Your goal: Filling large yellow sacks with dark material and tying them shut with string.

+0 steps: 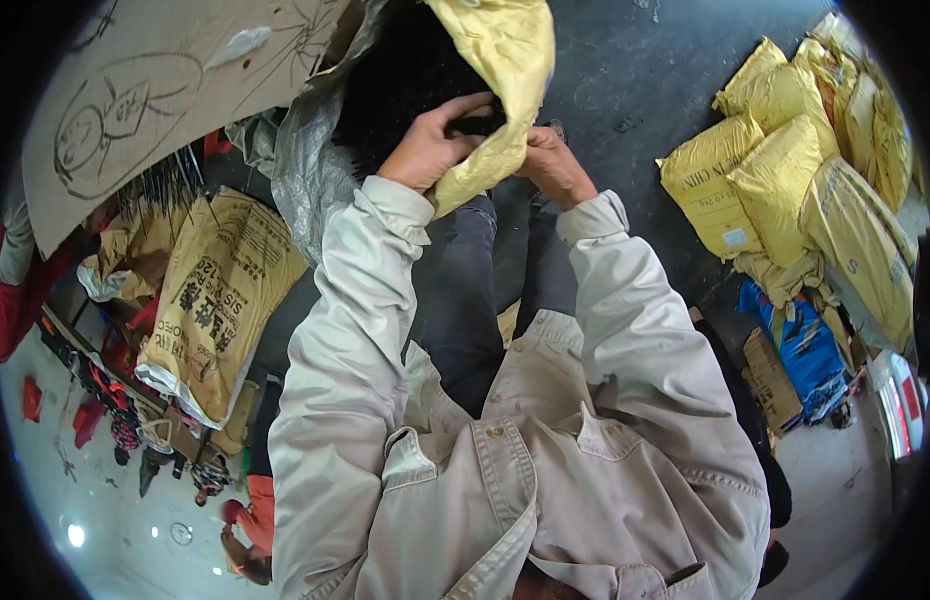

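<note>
A yellow woven sack (500,60) hangs in front of me with its mouth open over a dark inside (400,80). My left hand (430,145) grips the sack's folded yellow edge from the left. My right hand (555,165) holds the same edge from the right, fingers curled under the cloth. Both arms wear pale beige jacket sleeves. A grey plastic liner (310,165) sticks out along the sack's left side.
Several full yellow sacks (795,170) are piled at the right on the dark floor (625,90). A tan printed sack (215,300) leans at the left under a sheet of cardboard (155,90). A blue bag (805,345) and a cardboard piece (770,380) lie lower right.
</note>
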The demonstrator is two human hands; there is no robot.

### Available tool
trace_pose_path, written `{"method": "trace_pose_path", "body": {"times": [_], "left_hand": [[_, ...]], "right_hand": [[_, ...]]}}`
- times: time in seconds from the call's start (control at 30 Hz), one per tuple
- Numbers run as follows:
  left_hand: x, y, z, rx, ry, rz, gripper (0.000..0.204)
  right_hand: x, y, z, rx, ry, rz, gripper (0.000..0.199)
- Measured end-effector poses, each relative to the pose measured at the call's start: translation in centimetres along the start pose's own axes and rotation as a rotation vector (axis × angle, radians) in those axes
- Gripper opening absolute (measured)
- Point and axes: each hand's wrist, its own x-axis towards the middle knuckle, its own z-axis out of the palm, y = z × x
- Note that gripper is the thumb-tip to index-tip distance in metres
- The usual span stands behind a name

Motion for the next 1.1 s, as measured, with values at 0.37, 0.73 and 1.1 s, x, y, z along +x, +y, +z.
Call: {"method": "trace_pose_path", "body": {"times": [0.37, 0.73, 1.1], "left_hand": [[1.4, -0.8, -2.0, -0.011, -0.251, -0.216, 0.036], [0.0, 1.2, -3.9, -0.621, 0.193, 0.116, 0.02], [-2.6, 2.3, -2.1, -0.855, 0.306, 0.325, 0.021]], "right_hand": [[1.7, -1.5, -2.5, -0.12, -0.161, 0.188, 0.014], [-1.7, -2.8, 1.0, -0.593, 0.278, 0.016, 0.013], [-0.7, -9.9, 9.6, -1.154, 0.199, -0.359, 0.023]]}}
